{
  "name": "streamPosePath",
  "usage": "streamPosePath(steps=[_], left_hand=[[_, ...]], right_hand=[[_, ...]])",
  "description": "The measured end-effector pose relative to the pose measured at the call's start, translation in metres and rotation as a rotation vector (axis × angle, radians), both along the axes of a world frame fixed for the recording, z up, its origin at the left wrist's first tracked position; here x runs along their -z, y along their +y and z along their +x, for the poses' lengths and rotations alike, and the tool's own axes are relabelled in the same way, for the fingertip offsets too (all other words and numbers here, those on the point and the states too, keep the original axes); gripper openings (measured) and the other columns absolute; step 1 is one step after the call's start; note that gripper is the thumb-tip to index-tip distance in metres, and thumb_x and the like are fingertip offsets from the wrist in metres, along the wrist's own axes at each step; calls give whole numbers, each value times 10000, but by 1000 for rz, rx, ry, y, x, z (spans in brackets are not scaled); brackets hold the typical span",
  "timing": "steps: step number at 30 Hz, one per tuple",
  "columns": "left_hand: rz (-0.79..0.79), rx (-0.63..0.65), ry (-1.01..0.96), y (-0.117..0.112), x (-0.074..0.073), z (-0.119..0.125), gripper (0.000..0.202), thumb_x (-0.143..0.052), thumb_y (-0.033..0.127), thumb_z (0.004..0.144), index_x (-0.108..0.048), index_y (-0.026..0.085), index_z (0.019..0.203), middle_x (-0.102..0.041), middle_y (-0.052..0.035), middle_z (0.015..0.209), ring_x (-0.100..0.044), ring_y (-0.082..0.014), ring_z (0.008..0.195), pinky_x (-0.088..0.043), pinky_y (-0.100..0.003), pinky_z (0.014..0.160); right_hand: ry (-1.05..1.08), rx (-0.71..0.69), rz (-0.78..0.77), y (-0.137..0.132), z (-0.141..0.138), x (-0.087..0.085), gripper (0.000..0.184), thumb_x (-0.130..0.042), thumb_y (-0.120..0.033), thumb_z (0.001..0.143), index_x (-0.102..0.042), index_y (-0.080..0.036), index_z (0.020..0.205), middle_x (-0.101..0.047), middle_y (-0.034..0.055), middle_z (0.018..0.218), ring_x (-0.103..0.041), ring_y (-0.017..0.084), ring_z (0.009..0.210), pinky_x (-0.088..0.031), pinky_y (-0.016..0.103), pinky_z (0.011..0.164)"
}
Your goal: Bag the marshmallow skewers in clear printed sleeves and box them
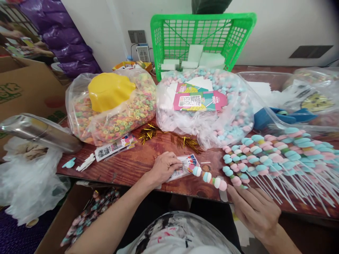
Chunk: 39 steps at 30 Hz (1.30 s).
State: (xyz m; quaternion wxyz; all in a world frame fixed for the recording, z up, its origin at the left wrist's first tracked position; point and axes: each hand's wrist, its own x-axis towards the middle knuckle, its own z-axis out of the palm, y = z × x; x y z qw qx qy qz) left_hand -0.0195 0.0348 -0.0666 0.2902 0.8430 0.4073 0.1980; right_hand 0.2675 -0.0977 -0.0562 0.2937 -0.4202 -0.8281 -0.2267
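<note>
Right grip (258, 210) closed on the lower end of a marshmallow skewer (207, 177); stick hidden by the fingers, presumably held there to keep the candy uncrushed. Skewer spans the gap between grips, tip at the left grip (166, 165), whose fingers hold a printed plastic sleeve (192, 160) down on the table (129, 169), apparently to steady it. Whether the tip is inside: cannot tell.

Just beyond the right grip: piled skewers (265, 151), sticks mostly toward the near edge, likely for easy grasping. Left of the left grip: further printed packets (113, 149), within reach.

Beyond both: bag of loose marshmallows (174, 125); behind it, green plastic crate (156, 42).
</note>
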Motion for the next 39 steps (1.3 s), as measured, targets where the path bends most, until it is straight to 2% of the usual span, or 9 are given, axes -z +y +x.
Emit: streamPosePath(steps=[5, 10, 15, 21, 25, 30, 33, 39], left_hand=[[34, 18, -18, 3, 5, 0, 157, -620, 285, 869, -760, 214, 864, -640, -26, 789, -552, -153, 772, -396, -276, 724], [69, 50, -6, 2, 7, -2, 163, -605, 282, 878, -759, 238, 911, -646, -29, 833, -553, -156, 793, -402, -282, 739], [79, 68, -4, 1, 5, -3, 181, -582, 268, 892, -757, 226, 914, -654, -38, 851, -548, -161, 802, -402, -288, 745], [2, 37, -25, 4, 0, 0, 162, -604, 235, 871, -756, 192, 833, -644, -29, 745, -566, -149, 758, -401, -265, 711], [-32, 12, -39, 6, -2, 1, 178, -599, 257, 870, -757, 196, 813, -647, -26, 724, -570, -146, 740, -404, -261, 699], [-39, 38, -44, 7, -4, 2, 212, -569, 281, 888, -753, 202, 817, -650, -26, 727, -570, -145, 742, -404, -263, 707], [-34, 36, -31, 6, -8, 2, 221, -557, 276, 895, -747, 202, 810, -637, -22, 718, -564, -143, 745, -396, -255, 697], [-9, -8, 31, 2, -7, 4, 225, -564, 284, 894, -734, 196, 776, -610, -19, 703, -544, -145, 727, -381, -257, 679]], right_hand=[[6, -13, -23, -5, 1, -2, 345, -664, -34, 743, -670, -138, 1072, -723, 82, 815, -598, 180, 673, -404, 333, 646], [35, 22, -26, -3, 1, 2, 322, -638, -31, 758, -682, -159, 1050, -726, 74, 830, -616, 190, 709, -443, 341, 688], [252, 13, -162, 4, 7, 4, 292, -595, -14, 793, -675, -180, 1019, -716, 66, 869, -661, 181, 801, -501, 324, 791], [454, 110, -211, 10, 11, -7, 171, -604, -95, 828, -674, -214, 928, -699, 25, 812, -657, 157, 729, -524, 273, 695], [428, 100, -152, 13, 4, -5, 219, -619, -49, 806, -671, -197, 959, -702, 48, 825, -653, 164, 737, -524, 283, 702], [276, 150, -52, 13, -3, 10, 309, -633, -13, 778, -666, -186, 1031, -712, 70, 834, -655, 191, 763, -510, 328, 749], [166, 162, -16, 7, -6, 17, 367, -644, -12, 759, -663, -188, 1081, -722, 73, 855, -660, 203, 798, -486, 344, 788], [116, 137, -25, -11, -11, 17, 403, -630, -25, 756, -660, -213, 1111, -728, 55, 867, -624, 170, 718, -443, 320, 729]])
